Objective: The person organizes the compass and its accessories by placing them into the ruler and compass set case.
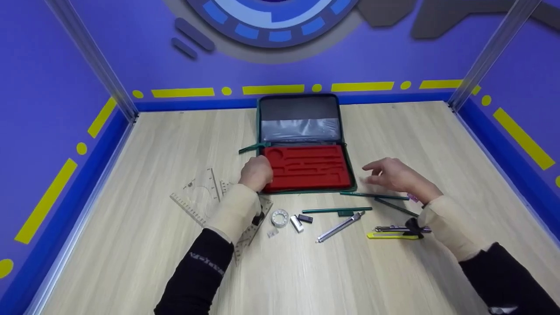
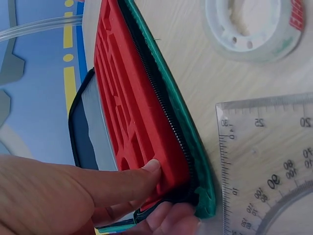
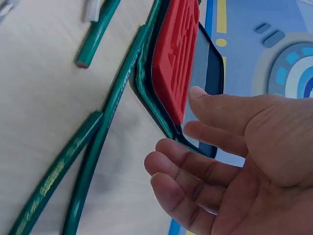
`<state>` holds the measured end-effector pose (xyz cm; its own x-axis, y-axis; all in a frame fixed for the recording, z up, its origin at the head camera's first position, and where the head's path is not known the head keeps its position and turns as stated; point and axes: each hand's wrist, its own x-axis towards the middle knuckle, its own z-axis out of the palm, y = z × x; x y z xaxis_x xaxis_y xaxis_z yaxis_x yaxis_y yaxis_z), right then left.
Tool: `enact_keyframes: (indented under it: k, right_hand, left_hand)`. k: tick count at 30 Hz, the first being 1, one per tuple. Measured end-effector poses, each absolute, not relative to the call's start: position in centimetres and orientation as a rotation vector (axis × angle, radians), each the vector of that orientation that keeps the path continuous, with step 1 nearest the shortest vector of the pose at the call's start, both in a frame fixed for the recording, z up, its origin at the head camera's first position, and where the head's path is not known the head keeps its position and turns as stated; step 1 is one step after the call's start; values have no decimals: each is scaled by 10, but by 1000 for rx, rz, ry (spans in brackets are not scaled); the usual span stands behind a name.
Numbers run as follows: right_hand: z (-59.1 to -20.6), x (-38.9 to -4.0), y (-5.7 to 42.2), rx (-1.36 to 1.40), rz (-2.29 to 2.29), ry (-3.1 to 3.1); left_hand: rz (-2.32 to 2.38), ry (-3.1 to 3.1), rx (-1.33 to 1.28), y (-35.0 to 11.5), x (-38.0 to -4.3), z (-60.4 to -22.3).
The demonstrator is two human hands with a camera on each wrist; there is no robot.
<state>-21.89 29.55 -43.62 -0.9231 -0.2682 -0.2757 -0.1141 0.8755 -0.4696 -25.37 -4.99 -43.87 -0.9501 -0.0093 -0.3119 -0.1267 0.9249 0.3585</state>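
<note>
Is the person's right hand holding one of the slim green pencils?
No, the right hand holds nothing, and the slim green pencils lie apart from it on the pale wood-grain table.

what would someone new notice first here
The red tray stands out first, set in the open case between both hands, with the left hand gripping the case's left side. Next is the yellow tool, below the right hand in the head view.
</note>
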Motion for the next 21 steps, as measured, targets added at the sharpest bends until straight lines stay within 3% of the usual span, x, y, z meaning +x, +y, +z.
enact_keyframes:
  k: [21]
  right_hand:
    - [-433,-169,334,-451,-495,2829]
  left_hand:
    - [548,2790,-108,-44,-252,-441]
